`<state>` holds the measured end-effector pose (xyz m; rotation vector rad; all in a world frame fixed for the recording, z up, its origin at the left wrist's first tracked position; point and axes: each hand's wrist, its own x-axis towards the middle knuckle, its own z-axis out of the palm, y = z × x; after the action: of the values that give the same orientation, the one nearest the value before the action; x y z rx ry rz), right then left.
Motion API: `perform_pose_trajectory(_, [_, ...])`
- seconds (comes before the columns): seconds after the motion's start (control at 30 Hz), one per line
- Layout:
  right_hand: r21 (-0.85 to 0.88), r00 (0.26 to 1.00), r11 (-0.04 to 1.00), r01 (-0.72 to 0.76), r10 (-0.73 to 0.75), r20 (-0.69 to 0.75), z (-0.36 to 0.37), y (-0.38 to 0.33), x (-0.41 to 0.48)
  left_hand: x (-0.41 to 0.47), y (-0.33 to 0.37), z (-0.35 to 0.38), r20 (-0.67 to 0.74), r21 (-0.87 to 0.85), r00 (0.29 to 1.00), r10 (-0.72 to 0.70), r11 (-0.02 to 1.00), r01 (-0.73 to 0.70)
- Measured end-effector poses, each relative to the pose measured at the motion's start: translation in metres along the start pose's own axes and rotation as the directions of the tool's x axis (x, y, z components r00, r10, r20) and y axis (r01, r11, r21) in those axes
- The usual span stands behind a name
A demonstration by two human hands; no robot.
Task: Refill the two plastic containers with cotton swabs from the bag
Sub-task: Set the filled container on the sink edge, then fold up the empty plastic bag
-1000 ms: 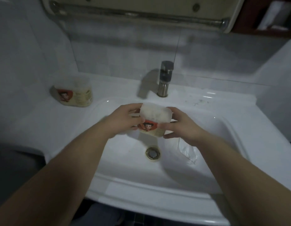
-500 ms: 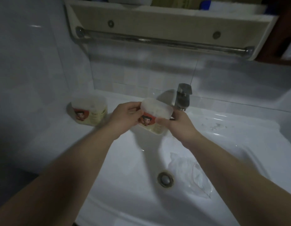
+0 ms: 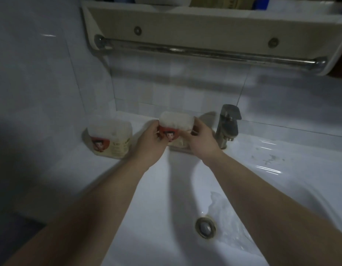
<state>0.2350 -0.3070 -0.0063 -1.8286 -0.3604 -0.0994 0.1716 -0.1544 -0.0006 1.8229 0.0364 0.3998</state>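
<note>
A translucent plastic container [image 3: 176, 124] with a red cartoon label and white swabs inside is held between both hands at the back of the sink ledge, just left of the tap. My left hand [image 3: 149, 143] grips its left side and my right hand [image 3: 201, 142] grips its right side. A second, matching container [image 3: 109, 140] stands on the ledge further left, lid on, untouched. The clear plastic bag [image 3: 227, 219] lies crumpled in the basin right of the drain.
The metal tap [image 3: 226, 127] stands right beside my right hand. A towel rail [image 3: 204, 51] and shelf hang on the tiled wall above. The white basin [image 3: 166, 208] with its drain [image 3: 205, 227] lies below my forearms.
Both hands carried the container from above the basin up and back to the ledge beside the other container. The view tilted upward toward the wall.
</note>
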Motion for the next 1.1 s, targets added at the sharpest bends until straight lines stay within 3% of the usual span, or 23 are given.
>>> perform_pose_trajectory(0.17, [-0.004,0.999,1.0,-0.026,0.026,0.04,0.004,0.007,0.01,0.011,-0.008,-0.001,-0.055,0.108,0.999,0.004,0.994,0.002])
perform_pose_trajectory(0.3, [-0.078,0.997,0.994,-0.071,0.073,0.024,0.008,0.01,0.014,0.011,-0.006,-0.004,-0.037,0.066,0.998,-0.049,0.996,0.052])
perform_pose_trajectory(0.63, [-0.388,0.996,0.92,-0.056,0.076,0.037,-0.012,-0.011,-0.039,-0.022,-0.008,-0.001,-0.163,0.091,0.966,-0.201,0.972,0.217])
perform_pose_trajectory(0.8, [-0.605,0.991,0.794,-0.053,0.118,0.068,-0.045,-0.015,-0.085,-0.052,0.008,0.019,0.076,-0.022,0.929,-0.363,0.93,0.366])
perform_pose_trajectory(1.1, [-0.811,0.831,0.509,-0.29,0.554,0.051,-0.102,0.004,-0.153,-0.106,0.022,0.052,0.363,0.171,0.793,-0.49,0.871,0.46])
